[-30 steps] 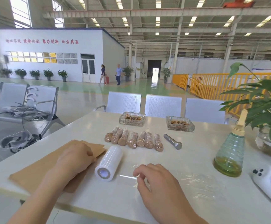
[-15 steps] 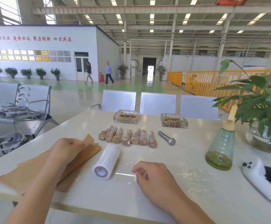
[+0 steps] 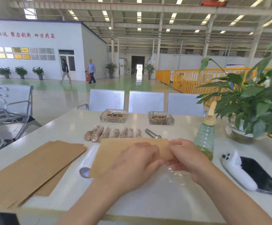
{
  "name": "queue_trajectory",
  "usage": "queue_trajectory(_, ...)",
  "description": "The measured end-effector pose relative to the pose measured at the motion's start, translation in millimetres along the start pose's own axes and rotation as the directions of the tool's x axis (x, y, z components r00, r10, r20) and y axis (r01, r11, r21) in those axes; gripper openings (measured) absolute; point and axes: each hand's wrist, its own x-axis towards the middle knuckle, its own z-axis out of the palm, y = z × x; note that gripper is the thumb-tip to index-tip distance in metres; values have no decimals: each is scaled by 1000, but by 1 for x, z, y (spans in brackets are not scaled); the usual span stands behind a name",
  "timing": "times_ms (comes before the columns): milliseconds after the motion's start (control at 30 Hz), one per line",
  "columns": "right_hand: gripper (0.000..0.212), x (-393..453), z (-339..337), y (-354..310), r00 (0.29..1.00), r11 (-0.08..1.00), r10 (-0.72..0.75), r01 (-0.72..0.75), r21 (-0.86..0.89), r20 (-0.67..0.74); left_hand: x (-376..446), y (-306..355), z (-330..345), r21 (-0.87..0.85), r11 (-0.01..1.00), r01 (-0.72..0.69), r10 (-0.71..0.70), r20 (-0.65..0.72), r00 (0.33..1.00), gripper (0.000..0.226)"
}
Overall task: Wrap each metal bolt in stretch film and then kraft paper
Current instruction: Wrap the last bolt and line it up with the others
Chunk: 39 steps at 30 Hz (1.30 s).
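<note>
Your hands: your left hand [image 3: 136, 161] and your right hand [image 3: 184, 157] meet over the table [image 3: 148, 200], and both have fingers curled on one kraft paper sheet [image 3: 115, 150], which you hold lifted above the surface.
Step in hand: I judge that you bring the sheet to the wrapping place; no bolt is inside it yet, as far as the view shows.
Stretch film piece: a clear, wrinkled film piece [image 3: 175, 176] lies flat on the table under your hands; it is thin and shiny, and its edges are hard to see.
Film roll: the stretch film roll [image 3: 88, 161] is a long clear cylinder, partly hidden behind the lifted sheet.
Paper stack: the kraft paper stack [image 3: 34, 166] lies at your left, flat, matte brown, with straight edges.
Task's thing: the bare metal bolt [image 3: 152, 133] lies beyond your hands, smooth grey steel, just beside the row of wrapped bolts [image 3: 111, 133].
Wrapped bolts: short rounded bundles, brown under glossy film.
Next move: probably you must put the paper down and fetch the bare bolt, because the film goes first.
Far edge: two glass trays [image 3: 113, 115] stand there, and a green spray bottle [image 3: 205, 137] at your right.
</note>
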Motion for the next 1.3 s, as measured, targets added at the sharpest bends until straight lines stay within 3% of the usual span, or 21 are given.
queue_trajectory(67, 30, 0, -9, 17, 999, 990, 18, -25, -140, -50, -3, -3, 14, -59, 998, -12, 19, 122, 992, 18)
queue_trajectory(133, 40, 0, -13, 31, 998, 956, 60, -60, -287, -9, -7, -8, 24, -120, 993, 8, 16, 199, 980, 19)
queue_trajectory(233, 54, 4, -18, 42, 999, 910, 38, -40, -412, -14, -12, -16, 34, -174, 979, 104, -57, 258, 965, 39)
queue_trajectory(367, 63, 12, -21, 42, 998, 806, -67, 51, -590, -5, -15, -22, 42, 20, 989, 150, -147, 349, 926, 54)
queue_trajectory(500, 52, 10, -17, 45, 981, 578, -179, 39, -815, -80, -17, -22, 45, 78, 979, 188, -203, 363, 910, 56)
queue_trajectory(600, 36, 10, -19, 52, 938, 522, -326, 78, -849, -114, -16, -20, 45, 108, 975, 196, -222, 356, 908, 55)
queue_trajectory(733, 18, 15, -26, 65, 892, 521, -451, 231, -822, -35, -13, -18, 39, 90, 972, 217, -235, 343, 910, 50)
queue_trajectory(800, 13, 16, -29, 72, 860, 535, -510, 318, -783, 0, 3, -17, 35, 67, 958, 279, -287, 177, 941, 44)
queue_trajectory(900, 16, 15, -30, 79, 803, 479, -588, 440, -760, 95, 58, -18, 37, 9, 927, 374, -374, -26, 927, 32)
queue_trajectory(1000, 22, 13, -30, 80, 745, 452, -659, 506, -735, 108, 116, -17, 59, 93, 923, 374, -384, 144, 912, 43)
queue_trajectory(1100, 24, 15, -31, 82, 737, 416, -662, 515, -749, 139, 146, -15, 90, 177, 925, 337, -381, 391, 838, 49)
queue_trajectory(1167, 22, 17, -31, 85, 736, 418, -664, 510, -751, 130, 150, -15, 105, 249, 910, 331, -405, 368, 837, 47)
queue_trajectory(1300, 23, 20, -30, 87, 734, 413, -668, 505, -758, 125, 142, -19, 112, 309, 862, 402, -464, 159, 871, 45)
